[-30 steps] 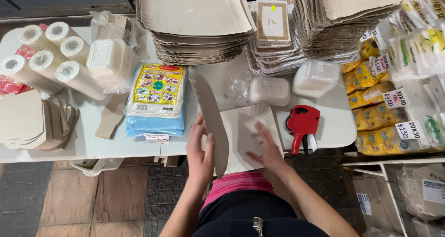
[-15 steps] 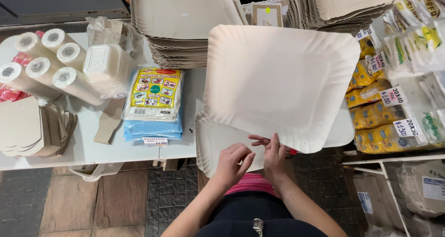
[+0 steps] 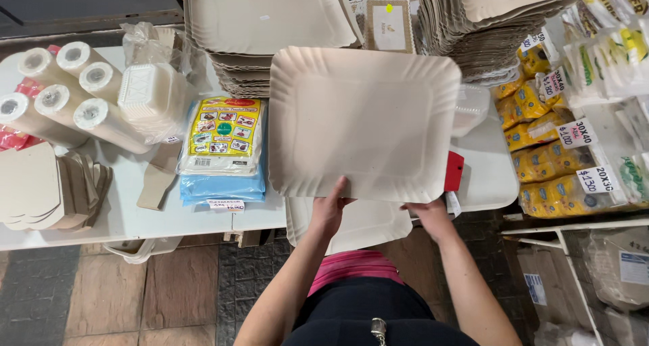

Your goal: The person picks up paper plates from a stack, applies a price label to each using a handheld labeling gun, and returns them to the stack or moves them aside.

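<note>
I hold a large rectangular beige cardboard tray [image 3: 365, 123] level above the white table [image 3: 128, 211]. My left hand [image 3: 330, 207] grips its near edge at the left, fingers up over the rim. My right hand [image 3: 427, 211] grips the near edge at the right, mostly hidden under the tray. A second tray of the same kind [image 3: 365, 225] lies on the table's front edge below the held one. A red price-label gun [image 3: 453, 171] shows partly at the held tray's right side.
Tall stacks of beige trays [image 3: 263, 21] [image 3: 493, 14] stand at the back. Paper rolls [image 3: 61, 92], a white foam container pack [image 3: 152, 96], a blue-and-yellow packet [image 3: 223, 146] and flat brown cardboard pieces [image 3: 47, 183] lie left. Yellow packets with price tags [image 3: 547, 136] fill shelves right.
The tray, first held on edge over the table, was turned flat and raised; it now sits more to the left and level. Both hands moved apart along its near edge.
</note>
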